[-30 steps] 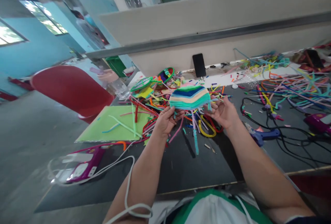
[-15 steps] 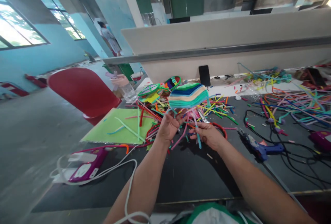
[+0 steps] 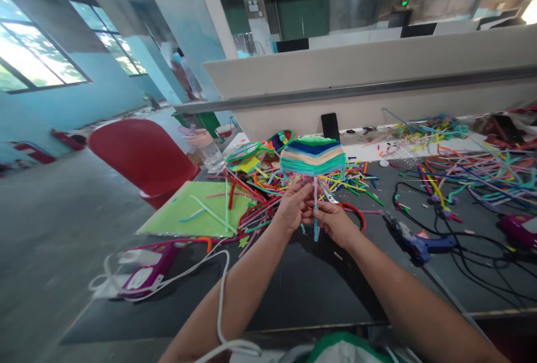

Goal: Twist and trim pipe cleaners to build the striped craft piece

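Note:
A striped fan-shaped piece (image 3: pixel 313 157) in green, blue, cream and teal stands upright above both hands, on a thin pink and teal stem (image 3: pixel 316 198). My left hand (image 3: pixel 297 205) is closed around the stem's left side, just below the striped part. Slightly lower, my right hand (image 3: pixel 335 222) pinches the teal end of the stem between thumb and fingers. Silver scissors (image 3: pixel 329 195) with red-orange handles lie just behind my right hand. Cut pipe cleaners (image 3: pixel 260 206) are heaped behind and left of the hands.
A blue glue gun (image 3: pixel 423 243) with black cables lies at right. Pipe cleaners (image 3: pixel 482 173) spread beyond it. At left are a green sheet (image 3: pixel 197 209), a purple power strip (image 3: pixel 151 270) with white cords, a bottle (image 3: pixel 205 147) and a red chair (image 3: pixel 138 153). A phone (image 3: pixel 329 127) leans behind.
The striped piece now faces more upright, its stem straight between the hands. My left hand has moved right, closer to my right hand, and its fingers have closed onto the stem.

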Action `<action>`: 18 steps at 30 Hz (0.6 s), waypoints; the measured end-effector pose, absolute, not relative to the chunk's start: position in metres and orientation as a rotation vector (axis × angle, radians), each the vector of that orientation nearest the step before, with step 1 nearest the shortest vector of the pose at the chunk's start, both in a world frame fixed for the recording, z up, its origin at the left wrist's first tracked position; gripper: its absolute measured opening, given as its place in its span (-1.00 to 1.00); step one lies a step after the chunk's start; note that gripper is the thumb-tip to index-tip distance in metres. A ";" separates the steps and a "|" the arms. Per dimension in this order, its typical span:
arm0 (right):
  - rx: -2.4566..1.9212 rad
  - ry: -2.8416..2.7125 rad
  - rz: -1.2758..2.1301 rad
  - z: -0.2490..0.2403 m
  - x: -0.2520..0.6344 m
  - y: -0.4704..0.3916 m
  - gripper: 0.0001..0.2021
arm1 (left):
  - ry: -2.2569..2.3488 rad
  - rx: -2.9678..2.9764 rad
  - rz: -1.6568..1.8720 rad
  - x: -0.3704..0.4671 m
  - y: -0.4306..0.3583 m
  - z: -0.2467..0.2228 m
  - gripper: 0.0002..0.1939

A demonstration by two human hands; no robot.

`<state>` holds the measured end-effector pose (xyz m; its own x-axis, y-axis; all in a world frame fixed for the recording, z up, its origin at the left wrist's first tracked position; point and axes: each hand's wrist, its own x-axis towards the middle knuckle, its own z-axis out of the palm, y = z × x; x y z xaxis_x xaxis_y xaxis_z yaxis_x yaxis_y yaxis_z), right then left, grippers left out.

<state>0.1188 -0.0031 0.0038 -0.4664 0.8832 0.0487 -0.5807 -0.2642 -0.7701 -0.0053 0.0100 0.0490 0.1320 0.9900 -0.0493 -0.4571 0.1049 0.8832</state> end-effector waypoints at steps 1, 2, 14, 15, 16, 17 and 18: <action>-0.492 -0.926 1.881 0.003 0.119 -0.003 -0.68 | 0.830 0.850 1.268 -0.004 0.011 0.053 -0.61; -0.499 -0.935 1.880 0.003 0.118 -0.004 -0.67 | 0.847 0.849 1.279 -0.002 0.011 0.056 -0.65; -0.719 -1.051 1.932 -0.005 0.129 0.005 -0.71 | 0.886 0.781 1.430 -0.006 0.018 0.047 -0.73; -0.759 -0.967 1.907 -0.004 0.133 0.009 -0.68 | 0.878 0.777 1.452 -0.008 0.019 0.044 -0.74; -0.794 -0.871 1.845 -0.003 0.137 0.013 -0.64 | 0.874 0.775 1.466 -0.010 0.019 0.041 -0.74; -0.820 -0.775 1.771 -0.001 0.142 0.018 -0.61 | 0.873 0.778 1.469 -0.011 0.019 0.039 -0.75; -0.825 -0.675 1.681 0.002 0.148 0.022 -0.61 | 0.873 0.786 1.464 -0.012 0.019 0.037 -0.75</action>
